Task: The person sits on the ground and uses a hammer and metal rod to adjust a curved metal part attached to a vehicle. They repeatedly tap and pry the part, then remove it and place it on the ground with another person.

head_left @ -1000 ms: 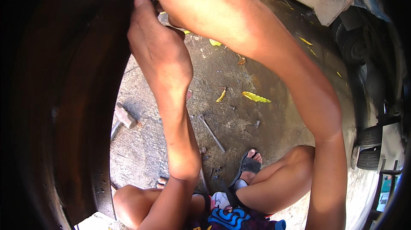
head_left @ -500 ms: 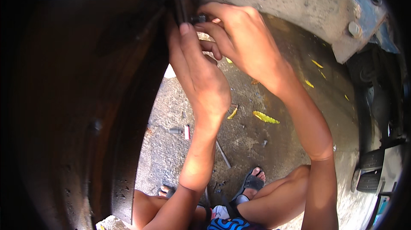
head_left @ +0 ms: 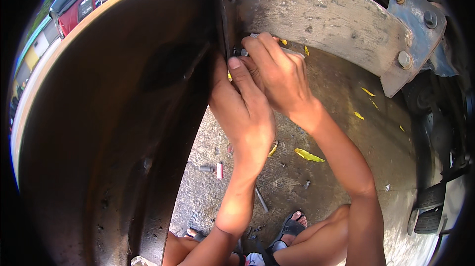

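Perhaps for steadiness, our left hand (head_left: pixel 247 112) rests at the flange (head_left: pixel 227 18), right hand (head_left: pixel 281 74) beside the bolt (head_left: pixel 244 52); we cannot tell either grip.

My left hand (head_left: pixel 245 110) reaches up to the upright edge of a dark metal panel (head_left: pixel 123 97), some fingers lost in shadow. My right hand (head_left: pixel 279 75) curls beside a small bolt (head_left: pixel 244 52), near a scuffed metal beam (head_left: pixel 321 13). Yellow leaves (head_left: pixel 309 155) and a metal rod (head_left: pixel 261 199) lie on the concrete (head_left: pixel 203 142) below.
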`<state>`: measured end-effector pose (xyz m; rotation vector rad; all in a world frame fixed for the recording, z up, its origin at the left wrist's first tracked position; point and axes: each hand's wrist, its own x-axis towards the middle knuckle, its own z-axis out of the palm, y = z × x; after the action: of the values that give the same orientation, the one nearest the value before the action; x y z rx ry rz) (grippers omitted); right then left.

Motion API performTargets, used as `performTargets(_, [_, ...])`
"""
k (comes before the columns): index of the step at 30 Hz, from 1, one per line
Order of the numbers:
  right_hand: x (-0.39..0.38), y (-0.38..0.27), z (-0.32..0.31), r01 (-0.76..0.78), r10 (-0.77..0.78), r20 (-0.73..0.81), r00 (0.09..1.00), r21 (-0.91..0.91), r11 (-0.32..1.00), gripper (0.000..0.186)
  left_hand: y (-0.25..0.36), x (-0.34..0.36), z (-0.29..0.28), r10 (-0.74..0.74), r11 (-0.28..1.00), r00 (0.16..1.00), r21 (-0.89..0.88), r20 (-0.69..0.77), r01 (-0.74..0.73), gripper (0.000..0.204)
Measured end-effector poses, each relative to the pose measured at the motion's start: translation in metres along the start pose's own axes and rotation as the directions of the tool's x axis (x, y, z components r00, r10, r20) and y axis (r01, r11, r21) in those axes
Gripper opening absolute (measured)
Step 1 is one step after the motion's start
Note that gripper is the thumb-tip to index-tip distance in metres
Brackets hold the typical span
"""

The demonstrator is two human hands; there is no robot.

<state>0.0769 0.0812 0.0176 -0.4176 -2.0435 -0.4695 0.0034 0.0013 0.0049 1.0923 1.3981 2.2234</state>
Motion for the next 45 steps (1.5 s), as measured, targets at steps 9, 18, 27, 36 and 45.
performTargets(9, [-0.003,-0.014,0.013,-0.334,0.337,0.05,0.94,0.317,0.887,0.033,0.0,0.0,0.003,0.046,0.998,0.998,0.043,-0.052,-0.044,0.039])
performTargets(18, [0.007,-0.016,-0.011,-0.712,0.562,0.438,0.702,0.46,0.53,0.054,0.003,-0.003,0.0,-0.009,0.989,1.0,-0.145,0.001,0.009,0.042])
performTargets(27, [-0.022,0.012,-0.015,-0.278,0.221,0.4,0.889,0.091,0.956,0.04,-0.006,-0.003,-0.004,-0.017,0.996,1.0,-0.083,0.025,0.019,0.043])
performTargets(36, [-0.014,0.004,0.006,-0.119,0.127,-0.014,0.992,0.254,0.96,0.022,-0.006,-0.001,0.001,-0.002,0.99,1.0,-0.141,-0.004,0.001,0.049])
performTargets(45, [-0.007,0.002,-0.006,-0.22,0.218,0.044,0.975,0.326,0.919,0.018,0.001,-0.003,0.002,-0.087,0.975,0.996,-0.204,0.008,0.086,0.052])
